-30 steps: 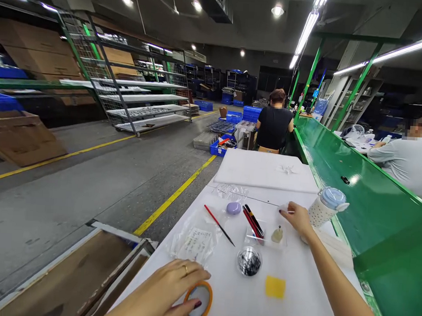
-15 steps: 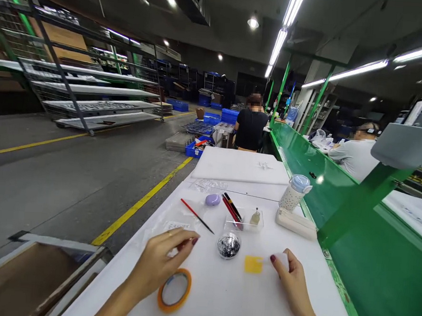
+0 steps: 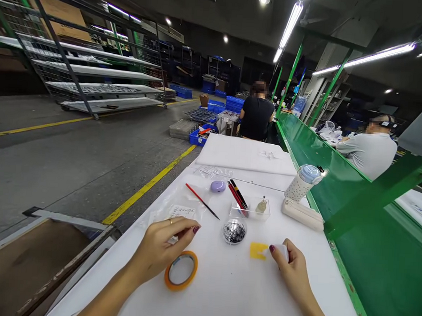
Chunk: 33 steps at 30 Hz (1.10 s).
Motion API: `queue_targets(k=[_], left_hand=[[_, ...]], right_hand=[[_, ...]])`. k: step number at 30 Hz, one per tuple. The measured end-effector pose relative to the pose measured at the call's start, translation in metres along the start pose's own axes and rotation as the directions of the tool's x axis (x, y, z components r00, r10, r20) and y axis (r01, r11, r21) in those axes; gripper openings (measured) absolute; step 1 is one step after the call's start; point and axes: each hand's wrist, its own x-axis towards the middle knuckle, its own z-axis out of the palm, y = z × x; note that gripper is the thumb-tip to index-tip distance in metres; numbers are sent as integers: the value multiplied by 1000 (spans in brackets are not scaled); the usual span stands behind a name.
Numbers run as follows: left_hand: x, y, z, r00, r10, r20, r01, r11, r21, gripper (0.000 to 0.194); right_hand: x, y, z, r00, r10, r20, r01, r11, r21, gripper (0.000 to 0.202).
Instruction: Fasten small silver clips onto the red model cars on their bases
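Observation:
My right hand (image 3: 292, 263) is closed around a small white squeeze bottle (image 3: 281, 252), held low with its narrow nozzle pointing left. The nozzle tip lies over a yellow square (image 3: 257, 250) on the white tabletop; whether they touch is unclear. My left hand (image 3: 168, 241) hovers at the left with thumb and forefinger pinched together. Anything between those fingertips is too small to make out. Just below it rests a roll of orange tape (image 3: 170, 280). Between my hands stands a round clear dish (image 3: 233, 232) filled with tiny dark pieces.
A red-and-black brush (image 3: 203, 201) lies on plastic bags. Behind the dish are a clear tray (image 3: 245, 213) with pens and a small glass bottle (image 3: 261, 206), a purple case (image 3: 218, 186), a pencil case (image 3: 302, 213) and a tumbler (image 3: 301, 183). Two people sit farther off.
The view has tipped downward slightly, so the table items appear higher. The nozzle covers a bit more of the yellow square's right side. My left hand keeps its pinch.

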Motion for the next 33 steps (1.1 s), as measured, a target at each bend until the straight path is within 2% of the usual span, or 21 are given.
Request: queue_targets(k=[10, 13, 15, 18, 20, 24, 26, 28, 30, 33], left_hand=[[1, 1, 1, 1000, -20, -7, 20, 999, -44, 24], [-1, 2, 1, 998, -43, -45, 41, 998, -53, 24], [-1, 3, -2, 991, -85, -108, 80, 996, -48, 25], [3, 3, -14, 957, -178, -230, 175, 984, -37, 28], [12, 3, -26, 933, -236, -271, 232, 972, -45, 33], [29, 8, -55, 928, -305, -214, 301, 952, -51, 39], [33, 9, -69, 931, -325, -167, 324, 945, -36, 38], [33, 7, -81, 929, -347, -130, 348, 937, -15, 38], [31, 2, -90, 923, -374, -91, 376, 927, 6, 40], [29, -4, -98, 911, -411, -25, 412, 910, 39, 42]], right_hand=[[-1, 0, 0, 999, -19, -32, 19, 1000, 10, 64], [0, 3, 0, 999, -25, -38, 27, 999, 37, 64], [0, 5, 0, 998, -29, -49, 32, 997, 65, 64], [-1, 9, -4, 997, -29, -75, 39, 991, 132, 63], [-3, 9, -10, 997, -42, -72, 55, 981, 186, 61], [2, -1, -23, 993, -113, -17, 114, 966, 231, 61], [18, -11, -29, 987, -159, 13, 153, 966, 210, 65], [46, -23, -33, 976, -216, 24, 209, 963, 170, 70], [86, -37, -34, 961, -276, 29, 272, 956, 106, 68], [155, -54, -28, 937, -342, 70, 345, 938, -33, 51]])
